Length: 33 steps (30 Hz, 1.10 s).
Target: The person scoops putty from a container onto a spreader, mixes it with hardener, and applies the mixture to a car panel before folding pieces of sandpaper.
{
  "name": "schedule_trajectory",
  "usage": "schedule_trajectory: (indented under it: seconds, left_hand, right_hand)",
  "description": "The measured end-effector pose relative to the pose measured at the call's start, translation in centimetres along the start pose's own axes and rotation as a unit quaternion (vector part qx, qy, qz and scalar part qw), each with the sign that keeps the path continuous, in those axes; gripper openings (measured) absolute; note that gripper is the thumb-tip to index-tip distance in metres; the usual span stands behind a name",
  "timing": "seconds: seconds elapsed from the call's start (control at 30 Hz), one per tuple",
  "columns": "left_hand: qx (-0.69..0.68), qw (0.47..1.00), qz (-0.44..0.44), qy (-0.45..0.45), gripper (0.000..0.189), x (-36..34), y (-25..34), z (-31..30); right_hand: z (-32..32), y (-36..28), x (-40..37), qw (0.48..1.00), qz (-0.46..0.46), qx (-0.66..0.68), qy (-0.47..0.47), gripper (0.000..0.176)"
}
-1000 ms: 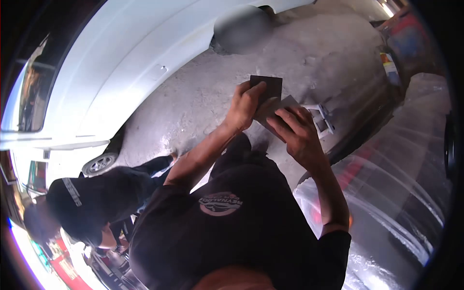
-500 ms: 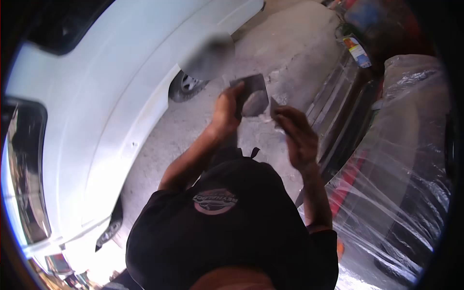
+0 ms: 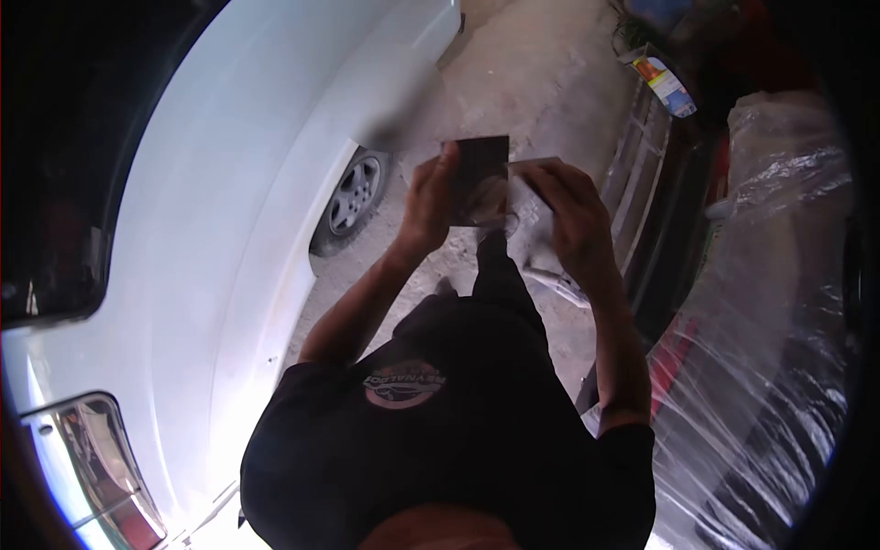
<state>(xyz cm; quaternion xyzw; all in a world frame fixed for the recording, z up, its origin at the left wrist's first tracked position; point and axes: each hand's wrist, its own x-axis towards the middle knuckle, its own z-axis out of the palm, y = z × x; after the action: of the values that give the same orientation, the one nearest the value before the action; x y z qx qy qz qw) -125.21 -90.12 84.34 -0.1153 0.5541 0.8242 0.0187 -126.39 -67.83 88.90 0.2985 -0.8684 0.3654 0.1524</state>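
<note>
My left hand [image 3: 429, 203] grips a dark square board [image 3: 479, 165] by its left edge, thumb on the face turned to me. A pale greyish patch shows on the board's lower part. Close to the board's right edge is my right hand [image 3: 570, 206], its fingers bent toward the board and pressed together around a thin flat piece [image 3: 530, 163], whose kind I cannot make out. Both hands are held up in front of my body, above the floor.
A white car [image 3: 229, 183] with a wheel [image 3: 353, 197] fills the left side. On the right, clear plastic sheeting [image 3: 770, 302] covers a large object. A container with a coloured label [image 3: 669, 89] stands at the upper right. Dusty concrete floor [image 3: 522, 64] lies between.
The view has shifted, with the car's wheel now larger and my legs visible. My right hand has risen slightly, and the board is more upright.
</note>
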Motion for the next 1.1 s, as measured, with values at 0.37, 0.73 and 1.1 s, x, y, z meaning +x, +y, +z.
schedule_trajectory:
  seconds: [0.37, 0.73, 1.1]
  left_hand:
    - [0.047, 0.996, -0.005, 0.073, 0.046, 25.0, -2.4, 7.5]
    - [-0.105, 0.989, 0.048, 0.093, 0.042, 43.5, 2.4, 17.0]
    - [-0.308, 0.917, -0.254, -0.014, 0.034, 62.6, -1.3, 23.5]
  right_hand:
    - [1.6, 18.3, 14.2, 0.986, -0.095, -0.028, -0.13, 0.041]
    - [-4.4, 36.5, 24.0, 0.98, 0.077, 0.184, -0.022, 0.038]
    - [-2.3, 52.6, 34.9, 0.999, -0.02, 0.011, -0.043, 0.05]
